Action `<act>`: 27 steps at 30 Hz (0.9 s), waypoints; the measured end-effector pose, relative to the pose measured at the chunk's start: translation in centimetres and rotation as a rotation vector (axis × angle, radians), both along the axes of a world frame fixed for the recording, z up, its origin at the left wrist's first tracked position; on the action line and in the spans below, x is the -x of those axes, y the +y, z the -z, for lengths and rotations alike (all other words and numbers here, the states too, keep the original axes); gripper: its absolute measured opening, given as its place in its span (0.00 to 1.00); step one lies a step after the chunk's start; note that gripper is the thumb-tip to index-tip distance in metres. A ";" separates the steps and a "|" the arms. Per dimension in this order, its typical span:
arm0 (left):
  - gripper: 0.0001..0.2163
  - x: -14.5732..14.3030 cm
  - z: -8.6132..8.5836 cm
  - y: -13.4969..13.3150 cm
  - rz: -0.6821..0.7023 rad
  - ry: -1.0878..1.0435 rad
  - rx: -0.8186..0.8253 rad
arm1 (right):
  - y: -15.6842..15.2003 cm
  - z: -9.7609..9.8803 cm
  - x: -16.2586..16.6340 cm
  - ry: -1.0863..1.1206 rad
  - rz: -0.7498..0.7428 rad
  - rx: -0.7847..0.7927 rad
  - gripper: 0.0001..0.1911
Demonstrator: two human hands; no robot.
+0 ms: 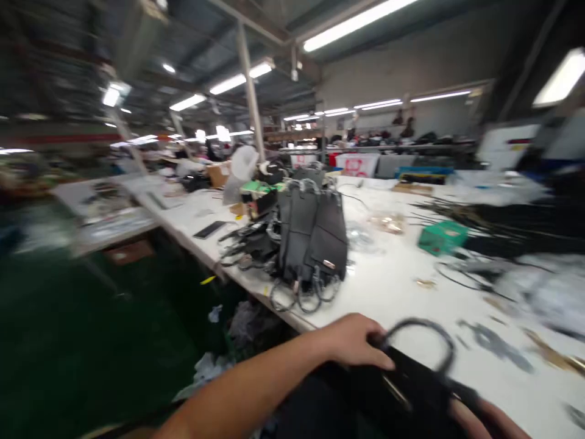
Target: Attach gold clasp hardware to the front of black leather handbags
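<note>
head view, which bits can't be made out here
In the head view:
Right hand: mostly cut off by the bottom edge.
Black bag: lower part cut off there too.
Shiny plate on the stacked bags: blurred, too small to read.
Red marking on the white container: blurred.

From the head, the one view faces forward and slightly down across the white table (381,277), left hand (350,338) and right hand (478,419) close at lower right.
</note>
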State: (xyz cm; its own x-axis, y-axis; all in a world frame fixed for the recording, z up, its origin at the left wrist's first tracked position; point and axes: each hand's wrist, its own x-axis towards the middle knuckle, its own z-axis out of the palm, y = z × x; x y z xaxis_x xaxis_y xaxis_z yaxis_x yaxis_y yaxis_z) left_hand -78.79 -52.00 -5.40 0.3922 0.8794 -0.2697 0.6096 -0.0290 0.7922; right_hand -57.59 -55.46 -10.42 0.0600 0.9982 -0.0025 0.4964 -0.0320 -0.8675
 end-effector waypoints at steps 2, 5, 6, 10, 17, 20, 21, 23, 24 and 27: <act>0.12 1.0 1.0 0.3 0.000 -0.066 0.009 | -1.4 -0.2 -2.2 0.023 0.033 0.076 0.24; 0.10 1.0 3.1 2.1 0.093 -0.178 0.105 | -1.0 0.2 -3.4 0.210 -0.016 0.176 0.24; 0.11 0.6 3.7 2.7 0.108 -0.209 0.142 | -0.6 0.5 -3.6 0.270 -0.031 0.191 0.24; 0.12 -1.1 5.2 4.9 0.108 -0.247 0.208 | 1.3 1.7 -4.3 0.301 -0.037 0.200 0.22; 0.10 -1.4 7.0 8.5 0.034 -0.263 0.221 | 5.1 0.8 -6.4 -0.044 -0.105 0.262 0.21; 0.10 -1.4 7.7 9.2 0.015 -0.336 0.308 | 8.2 -0.7 -7.0 -0.148 -0.044 0.145 0.22; 0.10 -1.5 7.8 9.4 0.008 -0.351 0.327 | 9.6 -1.0 -7.0 -0.179 -0.015 0.094 0.21; 0.09 -1.7 8.1 9.6 -0.009 -0.358 0.333 | 12.8 -1.2 -6.5 -0.241 0.003 0.004 0.19; 0.09 -1.8 8.1 9.8 -0.018 -0.354 0.324 | 14.6 -1.0 -6.1 -0.279 -0.009 -0.026 0.18; 0.11 -1.9 8.3 10.2 -0.070 -0.335 0.244 | 20.0 0.3 -4.3 -0.413 -0.036 -0.064 0.16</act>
State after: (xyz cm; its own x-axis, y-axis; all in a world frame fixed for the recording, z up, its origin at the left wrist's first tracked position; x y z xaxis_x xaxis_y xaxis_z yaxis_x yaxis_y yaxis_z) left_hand -76.93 -41.78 -13.68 0.4351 0.8333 -0.3410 0.3110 0.2163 0.9255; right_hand -53.27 -35.47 -10.70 0.0079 0.9971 0.0761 0.8027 0.0391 -0.5951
